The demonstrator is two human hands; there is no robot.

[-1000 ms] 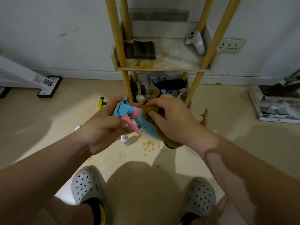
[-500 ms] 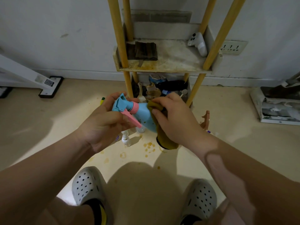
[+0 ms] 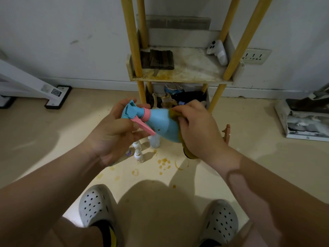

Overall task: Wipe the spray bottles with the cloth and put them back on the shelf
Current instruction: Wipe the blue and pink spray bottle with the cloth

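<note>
My left grip [image 3: 114,132] curls round the head of the blue spray bottle [image 3: 160,125], held tilted in mid-air near the shelf [image 3: 192,70]. My right grip [image 3: 197,129] pinches the cloth [image 3: 173,114] against the bottle's body. It seems light, rigid, slick plastic, so the neck is my surest hold.

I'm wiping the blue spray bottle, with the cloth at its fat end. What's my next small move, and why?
Probably draw the mustard-brown cloth along the light-blue plastic spray bottle toward its pink collar. The right hand holds the cloth only at the wide end. The bare side facing the camera shows a small dark speck. The left hand grips the blue spray head, steadying the bottle sideways.
</note>
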